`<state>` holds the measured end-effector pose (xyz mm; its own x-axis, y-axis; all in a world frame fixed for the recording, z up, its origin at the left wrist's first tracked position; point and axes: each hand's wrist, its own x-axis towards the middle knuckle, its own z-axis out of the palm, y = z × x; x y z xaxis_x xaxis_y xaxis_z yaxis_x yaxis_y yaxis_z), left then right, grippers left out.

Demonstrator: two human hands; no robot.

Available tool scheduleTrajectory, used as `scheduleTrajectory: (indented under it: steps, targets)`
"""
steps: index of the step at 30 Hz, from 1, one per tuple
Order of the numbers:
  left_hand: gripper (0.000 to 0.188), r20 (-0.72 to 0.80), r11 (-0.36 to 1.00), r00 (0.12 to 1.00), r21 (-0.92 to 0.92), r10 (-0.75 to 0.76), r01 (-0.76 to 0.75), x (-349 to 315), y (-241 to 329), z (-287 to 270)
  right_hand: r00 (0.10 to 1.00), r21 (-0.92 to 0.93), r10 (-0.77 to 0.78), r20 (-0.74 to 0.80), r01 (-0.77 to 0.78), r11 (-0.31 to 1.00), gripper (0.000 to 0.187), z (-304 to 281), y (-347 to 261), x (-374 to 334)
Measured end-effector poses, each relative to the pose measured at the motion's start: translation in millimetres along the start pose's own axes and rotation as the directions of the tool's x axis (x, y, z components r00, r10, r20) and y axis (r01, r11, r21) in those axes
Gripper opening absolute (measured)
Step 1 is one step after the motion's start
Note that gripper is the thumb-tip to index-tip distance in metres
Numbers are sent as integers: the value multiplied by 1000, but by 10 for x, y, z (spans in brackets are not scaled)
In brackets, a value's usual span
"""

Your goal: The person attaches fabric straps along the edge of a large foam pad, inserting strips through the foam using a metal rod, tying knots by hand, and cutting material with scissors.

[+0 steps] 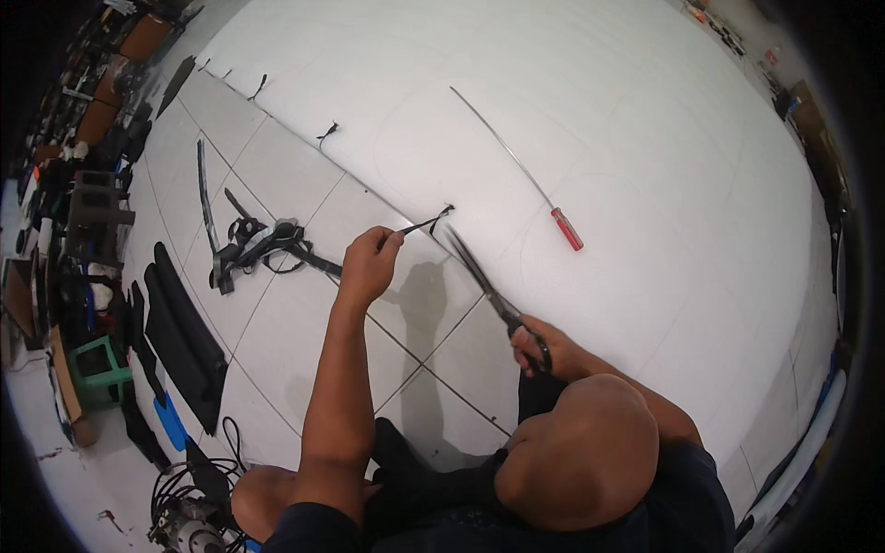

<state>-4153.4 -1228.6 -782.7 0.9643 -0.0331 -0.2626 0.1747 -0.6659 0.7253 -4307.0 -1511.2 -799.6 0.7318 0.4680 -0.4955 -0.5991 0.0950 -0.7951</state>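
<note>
My left hand [371, 264] pinches the free end of a thin black strip [419, 226] and holds it taut. The strip's other end is fixed near the edge of a large white slab [645, 304]. In my right hand [553, 352] is a pair of scissors [493, 293], its dark handles in my fingers. The scissors' blades point up toward the strip's fixed end, close beside it; I cannot tell whether they touch it. On the slab, beyond my right hand, lies a long thin metal rod with a red handle [566, 229].
Another black tie [329, 134] sticks up farther along the slab's edge. A tangle of black and grey strips [263, 244] lies on the tiled floor [323, 217]. Black folded fabric [182, 332], a green stool [100, 364] and coiled cables [180, 479] are to the left.
</note>
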Motion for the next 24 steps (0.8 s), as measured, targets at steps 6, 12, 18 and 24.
scheduleTrajectory:
  steps: [6, 12, 18, 24]
  targets:
    - [30, -19, 1000, 1000, 3, -16, 16, -76, 114, 23, 989, 81, 144, 16, -145, 986, 37, 229, -157, 175]
    - [28, -164, 998, 985, -20, 59, -63, 18, -193, -142, 992, 51, 111, -55, -109, 993, 33, 170, -158, 269]
    - [31, -10, 977, 996, -196, -92, 88, -206, -379, -188, 829, -673, -482, -283, 186, 715, 35, -541, -665, 237]
    - [29, 444, 742, 837, -433, -320, 513, -890, -212, 504, 516, -668, -448, -730, -398, 629, 36, -1193, -1152, 110]
